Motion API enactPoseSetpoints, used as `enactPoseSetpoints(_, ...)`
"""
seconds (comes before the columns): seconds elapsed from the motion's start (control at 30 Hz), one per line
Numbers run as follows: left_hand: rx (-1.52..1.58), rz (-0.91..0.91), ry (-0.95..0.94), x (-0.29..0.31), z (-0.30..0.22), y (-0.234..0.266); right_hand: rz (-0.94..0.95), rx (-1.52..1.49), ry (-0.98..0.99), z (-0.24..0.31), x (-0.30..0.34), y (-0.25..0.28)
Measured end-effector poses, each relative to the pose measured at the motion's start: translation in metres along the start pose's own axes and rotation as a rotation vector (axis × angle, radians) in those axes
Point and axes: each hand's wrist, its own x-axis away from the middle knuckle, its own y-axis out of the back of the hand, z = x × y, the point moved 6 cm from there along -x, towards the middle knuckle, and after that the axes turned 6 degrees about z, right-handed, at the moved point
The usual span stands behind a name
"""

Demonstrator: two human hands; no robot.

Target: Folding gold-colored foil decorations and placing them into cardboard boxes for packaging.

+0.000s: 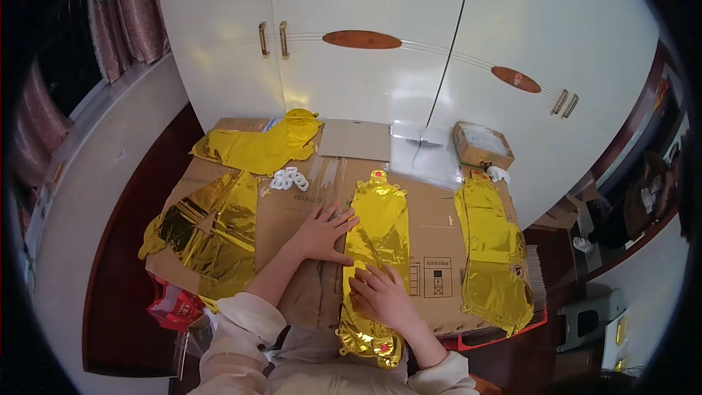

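A long flat gold foil balloon [381, 230] lies lengthwise in front of me on the cardboard [292, 208], its lower end hanging toward my lap. Small red spots show near both of its ends. My left hand [322, 236] rests with fingers spread on the cardboard, its fingertips touching the balloon's left edge. Lower down, my right hand [386, 298] lies on the foil with its fingers stretched out. Neither hand grips anything that I can see. Other gold foil balloons lie around: a folded one [212, 227] at the left, another [256, 148] at the far left, and a third [491, 252] at the right.
White rings [289, 179] sit in a small pile beyond my left hand. At the back are a grey-brown board [355, 140], clear plastic sleeves [424, 150] and a small open carton [482, 144]. A red bag [175, 307] hangs at the left edge. White cabinets [351, 80] stand behind.
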Motion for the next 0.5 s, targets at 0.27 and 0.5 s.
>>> enactPoseSetpoints(0.27,0.005,0.012,0.002,-0.001,0.002,-0.001,0.072,-0.060,0.088,0.013,0.003,-0.009)
enactPoseSetpoints(0.5,-0.006,0.006,-0.005,-0.001,0.001,-0.001,0.120,-0.063,0.104,0.016,0.008,-0.021)
